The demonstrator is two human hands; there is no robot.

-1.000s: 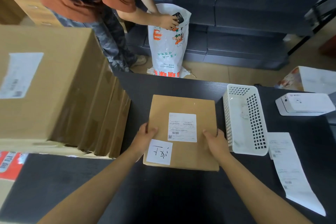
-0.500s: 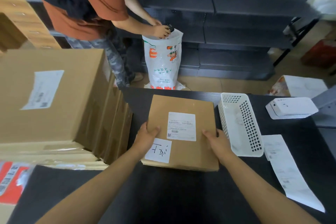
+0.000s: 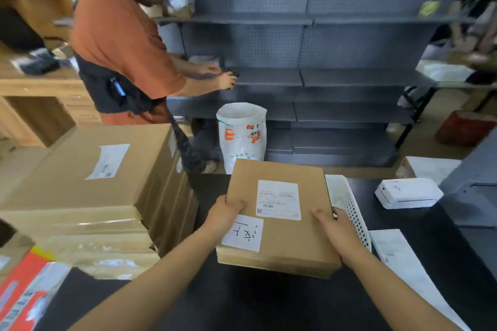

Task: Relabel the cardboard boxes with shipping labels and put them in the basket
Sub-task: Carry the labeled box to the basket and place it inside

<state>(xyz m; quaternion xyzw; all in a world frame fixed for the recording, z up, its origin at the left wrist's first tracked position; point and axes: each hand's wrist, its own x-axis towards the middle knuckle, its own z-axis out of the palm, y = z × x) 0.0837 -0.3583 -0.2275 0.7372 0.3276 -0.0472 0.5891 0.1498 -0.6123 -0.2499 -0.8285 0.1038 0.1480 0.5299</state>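
A flat cardboard box (image 3: 290,236) is held up over the black table, its far edge raised. It carries a printed shipping label (image 3: 278,199) and a white handwritten note (image 3: 243,232). My left hand (image 3: 226,211) grips its left edge with the thumb on top. My right hand (image 3: 336,228) grips the right edge the same way. A white perforated basket (image 3: 352,209) stands just right of the box, partly hidden behind it and my right hand.
A stack of large cardboard boxes (image 3: 88,185) fills the left. A strip of printed labels (image 3: 403,263) lies right of the basket, with a white label printer (image 3: 407,193) behind. A person in an orange shirt (image 3: 121,43) works at grey shelves beside a white bag (image 3: 242,134).
Both hands have lifted the box off the table and tilted its far edge up. The view has risen. The other person has straightened up from the bag toward the shelf.
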